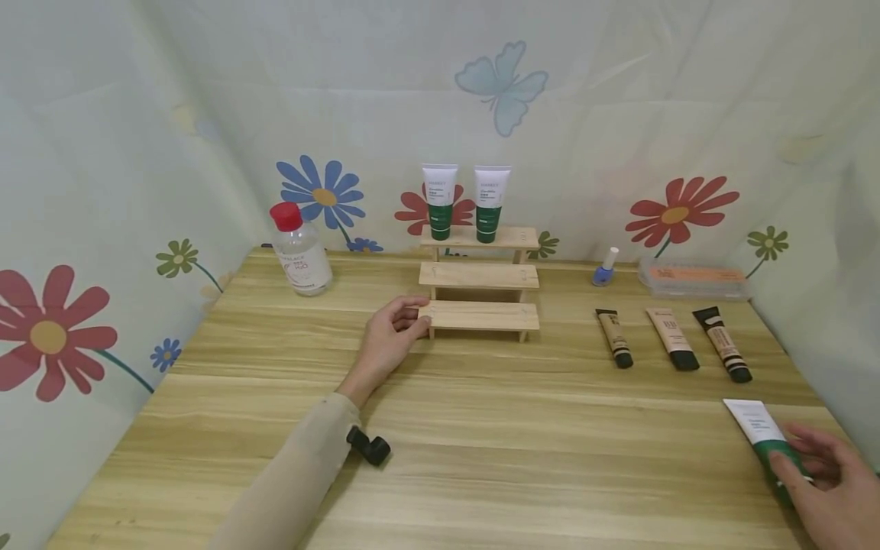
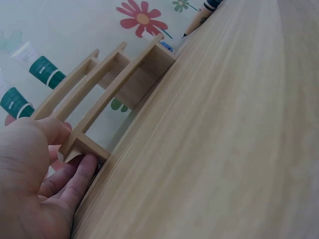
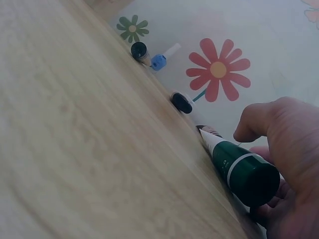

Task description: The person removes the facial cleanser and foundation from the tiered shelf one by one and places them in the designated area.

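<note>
My left hand [image 1: 392, 332] pinches the left end of the lowest step of a three-tier wooden stand [image 1: 477, 313], thumb above and fingertips by its leg. On the top step two white-and-green squeeze tubes stand upright, a left tube [image 1: 440, 202] and a right tube [image 1: 490, 202]. Toward the table's right edge, my right hand [image 1: 835, 481] is curled around a third squeeze tube [image 1: 756, 424], its white end pointing away. In the right wrist view this tube's green cap [image 3: 256, 184] faces the camera, and the thumb is just above the tube, contact hard to tell.
A clear bottle with a red cap [image 1: 302, 260] stands at the back left. At the right lie a small tube [image 1: 614, 336], a pink tube [image 1: 671, 336] and a dark-ended tube [image 1: 722, 344]. Behind them are blue nail polish [image 1: 603, 273] and a flat clear case [image 1: 694, 279].
</note>
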Action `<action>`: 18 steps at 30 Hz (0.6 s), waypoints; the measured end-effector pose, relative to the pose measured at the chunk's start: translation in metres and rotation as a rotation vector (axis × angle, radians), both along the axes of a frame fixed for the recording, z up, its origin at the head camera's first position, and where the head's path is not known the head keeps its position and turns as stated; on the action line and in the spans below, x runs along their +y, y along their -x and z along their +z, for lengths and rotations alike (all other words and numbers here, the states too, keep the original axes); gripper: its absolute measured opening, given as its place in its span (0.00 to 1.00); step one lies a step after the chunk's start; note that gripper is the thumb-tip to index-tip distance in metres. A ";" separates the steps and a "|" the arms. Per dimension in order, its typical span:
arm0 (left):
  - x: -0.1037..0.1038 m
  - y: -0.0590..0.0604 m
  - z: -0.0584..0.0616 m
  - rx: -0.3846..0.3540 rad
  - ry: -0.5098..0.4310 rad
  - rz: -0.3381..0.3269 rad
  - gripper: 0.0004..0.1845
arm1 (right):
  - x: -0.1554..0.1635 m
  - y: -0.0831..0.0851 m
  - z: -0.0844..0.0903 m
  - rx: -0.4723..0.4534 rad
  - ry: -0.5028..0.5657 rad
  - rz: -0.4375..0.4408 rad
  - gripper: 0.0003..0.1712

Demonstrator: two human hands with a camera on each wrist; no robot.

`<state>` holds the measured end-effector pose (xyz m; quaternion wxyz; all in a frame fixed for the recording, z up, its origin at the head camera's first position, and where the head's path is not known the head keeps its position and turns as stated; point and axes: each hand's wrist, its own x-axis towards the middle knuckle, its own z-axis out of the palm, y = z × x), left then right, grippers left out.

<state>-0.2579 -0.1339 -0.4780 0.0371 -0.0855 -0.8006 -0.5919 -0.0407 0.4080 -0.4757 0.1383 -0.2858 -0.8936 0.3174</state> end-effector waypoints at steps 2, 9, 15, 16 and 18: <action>0.000 0.000 0.000 -0.002 0.000 0.001 0.16 | -0.001 0.000 0.001 -0.004 0.012 -0.017 0.34; -0.001 0.001 -0.001 0.002 0.009 0.001 0.16 | -0.003 0.001 0.001 0.034 0.109 -0.096 0.31; -0.002 0.000 -0.001 0.014 0.011 -0.002 0.16 | -0.008 0.000 0.000 0.173 0.158 -0.145 0.30; -0.002 0.000 -0.001 0.016 0.010 -0.002 0.16 | -0.009 0.000 0.001 0.198 0.161 -0.153 0.31; -0.002 0.000 0.000 0.019 0.007 -0.006 0.16 | -0.011 -0.001 0.004 0.260 0.159 -0.173 0.33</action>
